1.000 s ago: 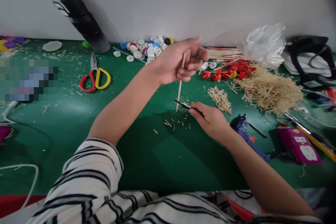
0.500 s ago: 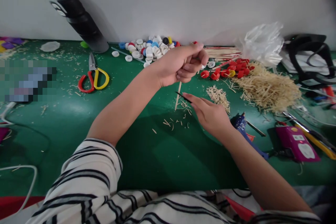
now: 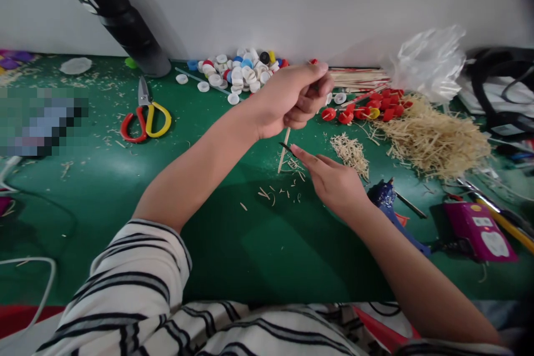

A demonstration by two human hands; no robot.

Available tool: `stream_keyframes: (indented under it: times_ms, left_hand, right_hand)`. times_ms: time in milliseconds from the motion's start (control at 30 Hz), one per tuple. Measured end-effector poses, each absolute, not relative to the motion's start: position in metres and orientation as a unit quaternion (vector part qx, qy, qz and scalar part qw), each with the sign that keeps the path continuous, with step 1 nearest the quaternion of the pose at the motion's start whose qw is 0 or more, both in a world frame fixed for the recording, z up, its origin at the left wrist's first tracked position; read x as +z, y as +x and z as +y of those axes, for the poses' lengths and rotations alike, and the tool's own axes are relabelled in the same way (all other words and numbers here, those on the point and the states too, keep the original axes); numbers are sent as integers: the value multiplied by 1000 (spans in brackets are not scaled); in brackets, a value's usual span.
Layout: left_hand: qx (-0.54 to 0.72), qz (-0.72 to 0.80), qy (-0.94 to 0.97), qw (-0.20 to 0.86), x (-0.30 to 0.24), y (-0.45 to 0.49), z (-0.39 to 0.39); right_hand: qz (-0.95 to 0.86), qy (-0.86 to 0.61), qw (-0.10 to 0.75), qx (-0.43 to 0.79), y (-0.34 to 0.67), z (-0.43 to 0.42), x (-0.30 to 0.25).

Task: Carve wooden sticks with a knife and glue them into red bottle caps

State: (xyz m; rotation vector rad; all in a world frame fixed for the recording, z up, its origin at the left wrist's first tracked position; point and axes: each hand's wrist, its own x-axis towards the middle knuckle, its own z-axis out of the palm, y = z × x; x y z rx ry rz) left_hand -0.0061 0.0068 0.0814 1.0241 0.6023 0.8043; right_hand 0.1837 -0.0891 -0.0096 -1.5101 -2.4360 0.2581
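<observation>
My left hand [image 3: 298, 97] is closed around a thin wooden stick [image 3: 284, 151], which slants down so its lower end is at the green tabletop [image 3: 233, 256]. My right hand [image 3: 334, 181] grips a small dark blade [image 3: 286, 148]; the handle is hidden in the fingers. The blade lies across the stick, near its lower part. Loose wood shavings [image 3: 267, 194] are scattered beneath both hands. Just right of the stick, a small heap of short shavings [image 3: 350, 154] sits on the table.
Bottle caps [image 3: 246, 72] are piled at the back, near a black bottle [image 3: 129, 25]. Scissors [image 3: 144, 117] lie left. On the right are red pieces on sticks [image 3: 386, 104], a large pile of wood strips [image 3: 438, 139], a blue glue gun [image 3: 387, 208] and a purple box [image 3: 479, 231].
The view has shifted slightly. Both hands keep their grip, and the blade stays at the stick with only a slight movement.
</observation>
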Motion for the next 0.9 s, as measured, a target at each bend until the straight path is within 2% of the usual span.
stream_keyframes:
  times_ms: [200, 433, 600, 700, 900]
  left_hand:
    - [372, 280, 457, 758, 81, -6, 8]
    - [374, 293, 443, 760, 84, -11, 9]
    - [365, 284, 468, 753, 84, -11, 10]
    - [361, 283, 486, 744, 84, -10, 9]
    - [364, 245, 480, 760, 80, -8, 6]
  right_hand:
    - [-842, -521, 118, 76, 186, -89, -16]
    - [-881, -470, 32, 53, 189, -95, -27]
    - [-884, -463, 19, 52, 190, -97, -29]
    - [-881, -470, 34, 37, 190, -93, -24]
    - [-848, -515, 125, -10, 185, -86, -10]
